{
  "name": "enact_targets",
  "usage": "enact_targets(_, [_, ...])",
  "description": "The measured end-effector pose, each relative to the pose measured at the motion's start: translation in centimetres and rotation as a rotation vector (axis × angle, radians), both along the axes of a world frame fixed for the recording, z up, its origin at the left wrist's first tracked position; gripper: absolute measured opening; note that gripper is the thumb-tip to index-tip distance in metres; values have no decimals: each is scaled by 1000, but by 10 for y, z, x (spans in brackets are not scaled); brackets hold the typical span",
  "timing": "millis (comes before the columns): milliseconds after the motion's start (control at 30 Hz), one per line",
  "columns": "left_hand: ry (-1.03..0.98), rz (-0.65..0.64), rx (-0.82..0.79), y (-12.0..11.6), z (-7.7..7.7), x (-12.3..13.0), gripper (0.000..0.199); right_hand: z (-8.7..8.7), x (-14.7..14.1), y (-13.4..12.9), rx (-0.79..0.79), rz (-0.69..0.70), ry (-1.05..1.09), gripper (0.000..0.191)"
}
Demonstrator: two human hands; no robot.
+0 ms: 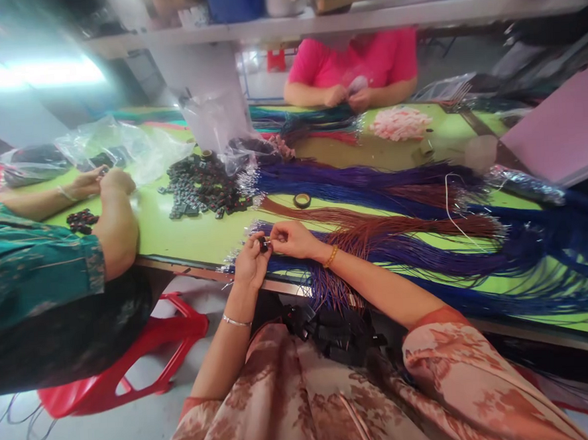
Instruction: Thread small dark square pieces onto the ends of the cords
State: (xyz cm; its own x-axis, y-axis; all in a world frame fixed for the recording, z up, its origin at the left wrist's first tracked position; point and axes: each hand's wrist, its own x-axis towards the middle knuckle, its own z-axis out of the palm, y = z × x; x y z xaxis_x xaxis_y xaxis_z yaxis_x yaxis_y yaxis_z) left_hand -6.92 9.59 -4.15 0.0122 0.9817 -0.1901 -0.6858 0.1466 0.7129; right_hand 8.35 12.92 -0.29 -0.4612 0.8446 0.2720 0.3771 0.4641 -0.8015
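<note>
My left hand (pixel 249 262) pinches a small black connector housing (pixel 263 244) over the front edge of the table. Against it, the fingertips of my right hand (pixel 296 240) are closed; what they grip is too small to make out, though a pale tip shows between the hands. Beneath and beside my right wrist run bundles of blue wires (pixel 426 255) and brown wires (pixel 354 223), their silvery ends toward my hands. A loose pile of black connector housings (pixel 205 185) lies beyond my left hand. More dark pieces (pixel 333 330) rest in my lap.
On the green table (pixel 155 232) are a tape roll (pixel 301 200), pale pink pieces (pixel 400 124) and plastic bags (pixel 120 151). A co-worker in a teal sleeve (pixel 42 268) sits at left by a red stool (pixel 133 356); another in pink (pixel 354 63) sits opposite. A shelf (pixel 361 20) hangs above.
</note>
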Motion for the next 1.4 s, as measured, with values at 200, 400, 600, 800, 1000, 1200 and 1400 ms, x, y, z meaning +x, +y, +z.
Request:
enact_targets(200, [22, -3, 44, -1, -2, 1, 17, 0, -1, -2, 23, -10, -22, 12])
enact_targets(400, [100, 74, 58, -3, -3, 5, 21, -1, -2, -2, 66, -20, -19, 10])
enact_targets(600, [212, 53, 49, -6, 1, 9, 22, -5, -2, -2, 122, 0, -69, 8])
enact_targets(800, [186, 44, 25, -6, 4, 9, 19, 0, 0, -3, 189, 33, -146, 8])
enact_targets(1000, [216, 85, 20, -9, 4, 13, 21, 3, 0, -9, 179, 3, -224, 6])
enact_targets(1200, [153, 75, 46, -10, 6, 12, 24, 18, 4, 12, 157, 7, -222, 14])
enact_targets(1400, [139, 34, 56, -8, 5, 11, 26, 29, 1, 90, 114, -353, -439, 18])
